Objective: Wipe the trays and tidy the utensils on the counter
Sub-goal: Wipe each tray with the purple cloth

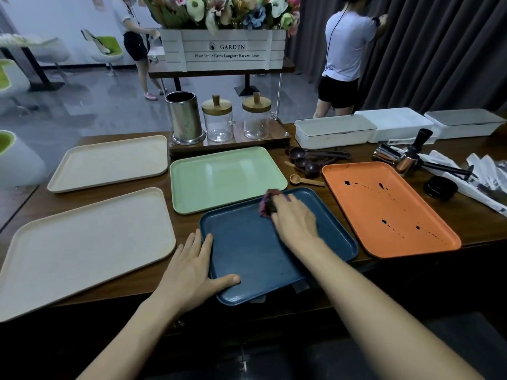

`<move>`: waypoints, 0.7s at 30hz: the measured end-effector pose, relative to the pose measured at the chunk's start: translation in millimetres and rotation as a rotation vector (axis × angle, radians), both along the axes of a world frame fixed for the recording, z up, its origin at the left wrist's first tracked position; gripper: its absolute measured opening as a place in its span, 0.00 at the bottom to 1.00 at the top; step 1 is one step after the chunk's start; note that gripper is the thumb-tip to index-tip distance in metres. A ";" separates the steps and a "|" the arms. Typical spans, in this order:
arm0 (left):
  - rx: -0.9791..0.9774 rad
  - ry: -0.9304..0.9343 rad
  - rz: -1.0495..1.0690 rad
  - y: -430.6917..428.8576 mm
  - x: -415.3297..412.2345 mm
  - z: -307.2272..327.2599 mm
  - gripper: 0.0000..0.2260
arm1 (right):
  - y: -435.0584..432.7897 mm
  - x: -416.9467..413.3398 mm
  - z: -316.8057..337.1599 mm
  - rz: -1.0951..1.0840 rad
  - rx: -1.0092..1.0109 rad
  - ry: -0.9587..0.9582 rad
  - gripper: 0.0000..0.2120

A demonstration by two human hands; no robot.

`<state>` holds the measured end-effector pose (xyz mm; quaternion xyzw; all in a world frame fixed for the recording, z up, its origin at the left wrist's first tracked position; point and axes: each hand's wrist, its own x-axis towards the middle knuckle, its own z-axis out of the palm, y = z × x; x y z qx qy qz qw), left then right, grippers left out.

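Note:
A dark blue tray (pixel 247 250) lies at the counter's front edge, overhanging it slightly. My left hand (pixel 193 266) rests flat on its left rim, thumb on the tray floor. My right hand (pixel 295 220) presses a dark purple cloth (pixel 267 202) onto the tray's far corner. An orange tray (pixel 389 209) with dark spots sits to the right. A green tray (pixel 227 179) lies behind the blue one, and two beige trays (pixel 109 163) (pixel 82 248) lie to the left. Dark wooden spoons (pixel 304 161) and a light wooden spoon (pixel 306 181) lie between the green and orange trays.
A metal utensil cup (pixel 185 117) and two lidded glass jars (pixel 218 119) stand on a wooden stand at the back. White boxes (pixel 334 130), a metal tamper (pixel 403 157), a black disc (pixel 440 187) and wrapped packets (pixel 485 174) fill the right. Two people stand beyond the counter.

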<state>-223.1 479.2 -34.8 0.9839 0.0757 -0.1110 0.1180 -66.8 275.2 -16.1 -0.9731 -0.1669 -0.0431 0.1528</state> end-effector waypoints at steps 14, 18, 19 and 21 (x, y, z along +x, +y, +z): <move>-0.034 0.014 0.005 -2.5 1.6 2.1 0.59 | 32.7 -14.6 -17.8 0.210 -0.002 -0.063 0.19; -0.064 0.011 0.006 -0.8 1.5 0.6 0.66 | 51.8 -24.6 -18.3 0.374 -0.054 -0.072 0.23; -0.066 0.009 0.008 -0.4 1.1 0.3 0.66 | 53.1 -24.8 -17.4 0.422 -0.068 -0.075 0.24; -0.061 0.004 0.012 -0.4 0.5 0.6 0.67 | 55.2 -24.6 -14.5 0.521 -0.084 -0.074 0.25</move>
